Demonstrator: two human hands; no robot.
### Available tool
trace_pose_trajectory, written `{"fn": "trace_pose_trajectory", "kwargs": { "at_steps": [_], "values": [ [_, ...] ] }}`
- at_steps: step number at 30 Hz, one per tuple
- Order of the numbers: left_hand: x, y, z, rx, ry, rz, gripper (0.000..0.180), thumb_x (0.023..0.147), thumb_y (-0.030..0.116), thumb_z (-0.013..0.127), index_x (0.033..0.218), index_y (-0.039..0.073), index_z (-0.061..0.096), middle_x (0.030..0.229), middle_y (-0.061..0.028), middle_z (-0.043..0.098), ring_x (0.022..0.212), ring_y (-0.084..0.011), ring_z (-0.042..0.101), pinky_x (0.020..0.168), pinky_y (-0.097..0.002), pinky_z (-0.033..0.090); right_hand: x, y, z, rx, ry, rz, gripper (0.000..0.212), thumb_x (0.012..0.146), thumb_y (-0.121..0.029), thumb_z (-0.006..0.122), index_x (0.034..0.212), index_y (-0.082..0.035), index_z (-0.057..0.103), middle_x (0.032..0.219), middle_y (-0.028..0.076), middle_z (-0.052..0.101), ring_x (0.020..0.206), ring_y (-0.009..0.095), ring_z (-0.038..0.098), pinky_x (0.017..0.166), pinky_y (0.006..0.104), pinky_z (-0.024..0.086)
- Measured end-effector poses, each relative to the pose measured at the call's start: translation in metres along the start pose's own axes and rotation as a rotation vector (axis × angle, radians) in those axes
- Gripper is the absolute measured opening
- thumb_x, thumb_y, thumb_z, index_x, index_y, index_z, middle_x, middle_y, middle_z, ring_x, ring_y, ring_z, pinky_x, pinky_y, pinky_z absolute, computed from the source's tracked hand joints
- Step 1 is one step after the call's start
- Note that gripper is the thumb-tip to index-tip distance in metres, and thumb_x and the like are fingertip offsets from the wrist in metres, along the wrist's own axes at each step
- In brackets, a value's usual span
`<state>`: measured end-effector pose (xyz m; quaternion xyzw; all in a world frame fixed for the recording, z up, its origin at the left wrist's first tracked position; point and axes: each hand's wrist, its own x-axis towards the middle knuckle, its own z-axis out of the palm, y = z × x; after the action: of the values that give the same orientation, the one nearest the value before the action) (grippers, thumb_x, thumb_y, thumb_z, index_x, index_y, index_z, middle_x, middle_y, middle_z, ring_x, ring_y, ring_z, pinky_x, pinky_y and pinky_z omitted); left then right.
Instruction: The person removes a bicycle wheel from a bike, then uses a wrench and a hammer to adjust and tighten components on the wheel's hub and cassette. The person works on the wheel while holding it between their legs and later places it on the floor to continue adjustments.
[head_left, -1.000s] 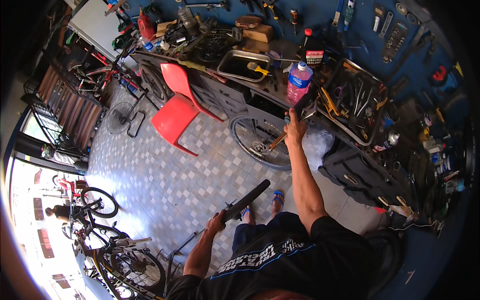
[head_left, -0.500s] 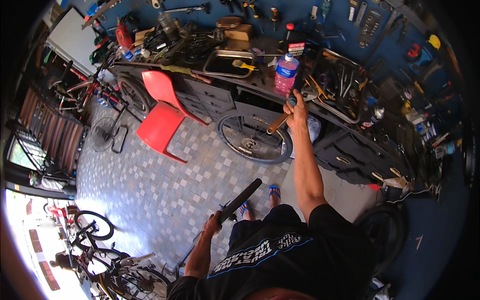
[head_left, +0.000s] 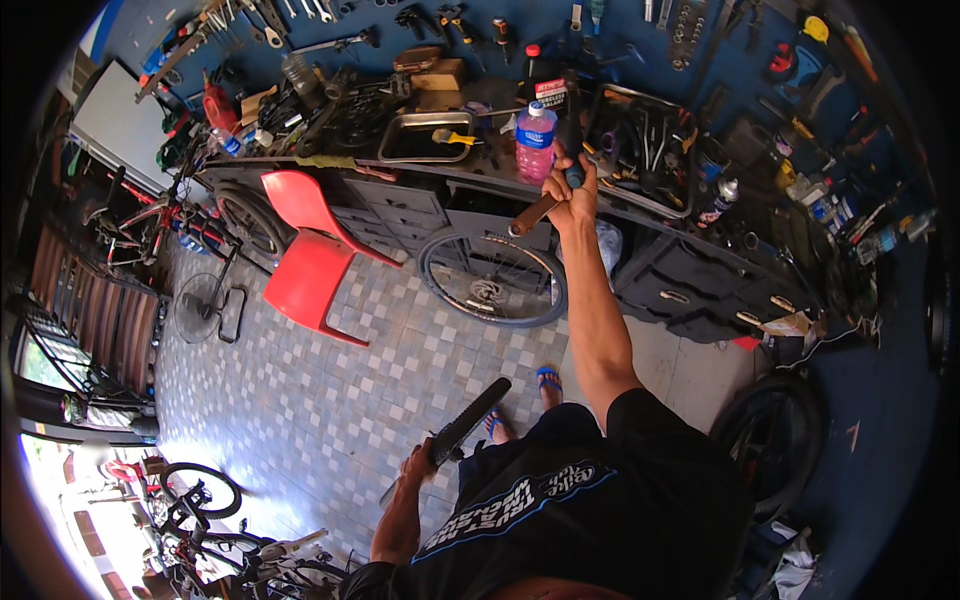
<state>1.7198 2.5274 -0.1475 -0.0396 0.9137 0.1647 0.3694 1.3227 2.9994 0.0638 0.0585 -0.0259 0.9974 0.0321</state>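
Observation:
My right hand [head_left: 572, 197] is raised at the front edge of the workbench, fingers closed round a tool with a flat brown handle [head_left: 533, 216] that has a hole at its end. A dark teal piece shows between thumb and fingers; the tool's far part blends into the bench clutter. Just beyond stands a clear bottle of pink liquid [head_left: 535, 143]. Low on my left, my left hand [head_left: 418, 465] is closed on a narrow black object with tread-like texture [head_left: 470, 420], which looks like a bicycle tire seen edge-on. Its lower part is hidden.
Tools, a metal tray [head_left: 400, 150] and bottles crowd the workbench. A bicycle wheel [head_left: 490, 322] leans against its drawers. On the tiled floor stand a red chair [head_left: 305, 270] and a fan [head_left: 200, 305]. Bicycles [head_left: 195, 490] are at lower left, tires [head_left: 770, 440] at right.
The view has shifted, so the bench lies a little further left and up. Both hands keep their grip. The tread on the black object at my left hand now shows more clearly.

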Motion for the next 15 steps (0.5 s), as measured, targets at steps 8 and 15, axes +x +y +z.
{"fn": "trace_pose_trajectory", "kwargs": {
  "at_steps": [8,15],
  "values": [
    [0.014,0.000,-0.018,0.045,-0.006,0.138,0.048,0.091,0.013,0.057,0.138,0.023,0.048,0.122,-0.0237,0.065,0.114,-0.0481,0.064,0.091,-0.0597,0.052,-0.115,-0.016,0.014,-0.504,-0.083,-0.094,0.059,0.100,-0.035,0.067,0.140,0.005,0.053,0.085,0.003,0.063,0.046,0.004,0.039,0.045,0.0219,0.034],
    [0.077,0.021,-0.024,0.176,-0.042,0.293,0.053,0.089,0.015,0.061,0.140,0.022,0.048,0.121,-0.0233,0.066,0.109,-0.0496,0.066,0.088,-0.0618,0.053,-0.250,-0.072,0.063,-0.740,-0.053,-0.190,0.079,0.086,-0.040,0.082,0.149,-0.004,0.052,0.088,0.012,0.069,0.061,0.013,0.059,0.055,0.0253,0.045]
  ]
}}
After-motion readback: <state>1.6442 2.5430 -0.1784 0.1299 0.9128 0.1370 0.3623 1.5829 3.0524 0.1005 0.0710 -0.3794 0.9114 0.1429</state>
